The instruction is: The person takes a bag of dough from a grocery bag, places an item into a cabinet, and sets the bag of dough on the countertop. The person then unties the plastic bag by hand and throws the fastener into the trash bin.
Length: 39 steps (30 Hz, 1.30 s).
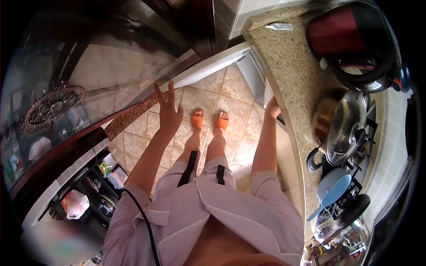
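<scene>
My left hand is held out over the floor with its fingers spread, and I see nothing in it. Its fingertips are by the end of a long white panel; whether they touch it I cannot tell. Beyond that hand rises a dark-framed glass surface. My right hand reaches to the cabinet front under the speckled stone countertop. The counter's edge hides most of its fingers. A pale grey-white cabinet door stands out from the counter just beyond that hand.
On the counter are a red and black appliance and a white tube. The stove holds a glass-lidded pot, a light blue pan and a dark pan. A dark shelf with bags is at lower left. Tiled floor lies below.
</scene>
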Each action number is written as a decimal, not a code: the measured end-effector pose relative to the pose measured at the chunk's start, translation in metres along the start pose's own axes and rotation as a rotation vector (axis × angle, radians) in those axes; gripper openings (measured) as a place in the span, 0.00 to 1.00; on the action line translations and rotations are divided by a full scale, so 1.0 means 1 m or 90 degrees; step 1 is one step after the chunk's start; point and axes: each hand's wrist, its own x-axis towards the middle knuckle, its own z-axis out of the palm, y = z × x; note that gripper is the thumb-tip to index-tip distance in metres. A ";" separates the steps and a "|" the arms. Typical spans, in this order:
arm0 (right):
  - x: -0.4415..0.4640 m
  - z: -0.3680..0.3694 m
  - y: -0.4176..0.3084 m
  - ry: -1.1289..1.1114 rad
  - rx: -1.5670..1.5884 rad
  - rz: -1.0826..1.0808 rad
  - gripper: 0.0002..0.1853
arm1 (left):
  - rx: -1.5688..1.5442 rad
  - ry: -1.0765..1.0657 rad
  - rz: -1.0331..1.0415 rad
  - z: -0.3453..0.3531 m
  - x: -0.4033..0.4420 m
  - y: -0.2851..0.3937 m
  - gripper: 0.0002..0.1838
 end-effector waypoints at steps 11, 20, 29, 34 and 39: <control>0.060 0.038 0.043 0.054 0.157 0.135 0.26 | 0.164 0.029 0.160 0.004 -0.019 0.000 0.47; 0.052 0.040 0.036 0.074 0.368 0.137 0.25 | 0.068 -0.015 0.352 0.016 -0.016 0.028 0.30; 0.007 0.097 0.008 0.276 1.087 -0.042 0.25 | 0.018 -0.332 0.354 0.083 0.046 0.064 0.22; -0.027 0.053 -0.007 0.228 0.620 0.214 0.12 | -0.076 -0.430 0.321 0.150 0.071 0.107 0.20; -0.042 0.023 -0.009 0.132 1.402 0.292 0.13 | -0.247 -0.431 0.384 0.228 0.074 0.165 0.17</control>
